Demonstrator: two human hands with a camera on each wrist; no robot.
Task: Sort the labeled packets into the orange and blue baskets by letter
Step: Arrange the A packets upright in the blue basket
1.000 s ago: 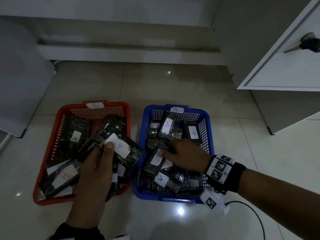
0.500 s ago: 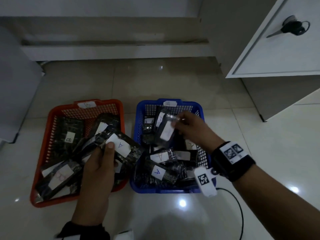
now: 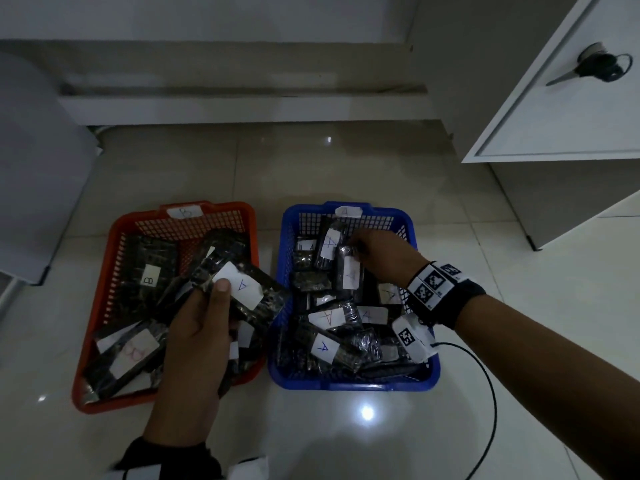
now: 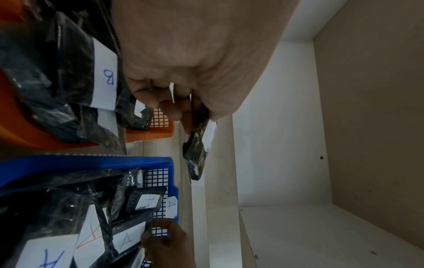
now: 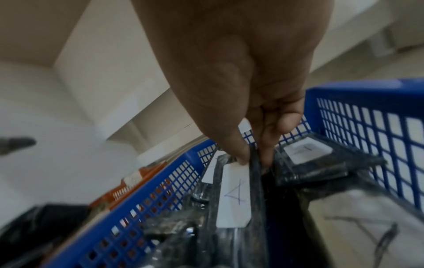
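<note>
On the glossy tiled floor [image 3: 346,174], an orange basket [image 3: 104,299] and a blue basket [image 3: 346,384] are set side by side, the orange one to the left. Each is a mesh-walled plastic tray with a white paper tag on its far rim; the blue basket's tag is marked A, while the orange one's letter is too faint to be read with certainty. Both are filled with dark, glossy plastic-wrapped packets, each bearing a white sticker with a handwritten letter. A packet marked B [image 3: 152,268] is seen lying in the orange basket, and several marked A are piled in the blue one.

An A-labelled packet [image 3: 242,289] is held by the left hand [image 3: 197,348] over the orange basket's right side, its end reaching across the blue rim; the grip is closed round it, thumb pressed on the sticker's edge. A second A packet [image 3: 348,271] is pinched at its top edge between thumb and fingertips [image 5: 241,154] of the right hand [image 3: 381,258], hanging upright inside the blue basket. A marker-covered wristband [image 3: 440,289] is worn on the right wrist.
</note>
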